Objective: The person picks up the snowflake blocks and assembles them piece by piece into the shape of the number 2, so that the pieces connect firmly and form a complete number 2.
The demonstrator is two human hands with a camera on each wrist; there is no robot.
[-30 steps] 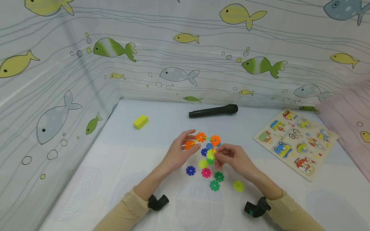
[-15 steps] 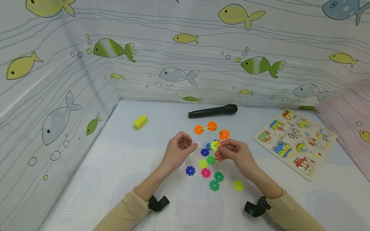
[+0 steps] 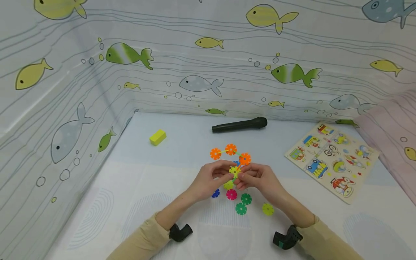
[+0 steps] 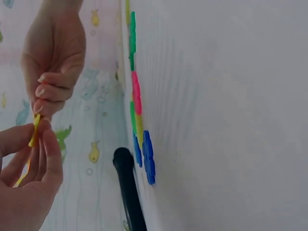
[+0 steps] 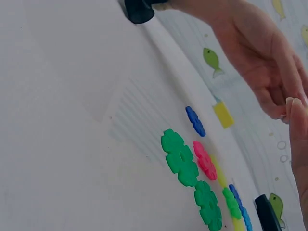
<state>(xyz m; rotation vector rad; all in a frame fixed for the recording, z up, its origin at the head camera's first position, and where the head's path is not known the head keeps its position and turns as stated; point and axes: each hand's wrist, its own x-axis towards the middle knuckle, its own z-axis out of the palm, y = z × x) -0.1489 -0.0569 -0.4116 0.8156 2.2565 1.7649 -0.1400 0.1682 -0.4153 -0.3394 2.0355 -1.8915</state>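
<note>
Both hands meet at a yellow snowflake disc [image 3: 234,172], part of a chain of interlocking plastic discs. My left hand [image 3: 208,180] pinches its left side between thumb and fingers. With curled fingers, my right hand [image 3: 264,180] grips its right side. Three orange discs [image 3: 231,149] arch above the hands, joined by thin discs seen edge-on. In the left wrist view the yellow disc [image 4: 34,130] is edge-on between both sets of fingertips. Loose on the table below lie a pink disc [image 3: 232,194], green discs [image 3: 241,208], a blue disc [image 3: 215,193] and a yellow-green disc [image 3: 268,209].
A black microphone [image 3: 239,125] lies at the back of the table. To its left sits a yellow block [image 3: 157,137]. A wooden picture puzzle board [image 3: 333,162] lies on the right. Fish-patterned curtains [image 3: 201,65] hang behind the table and along its sides.
My left hand let go of an orange disc and drew back, then came right to pinch the yellow disc. The chain swung up and right, then back down. A white disc is now out of sight.
</note>
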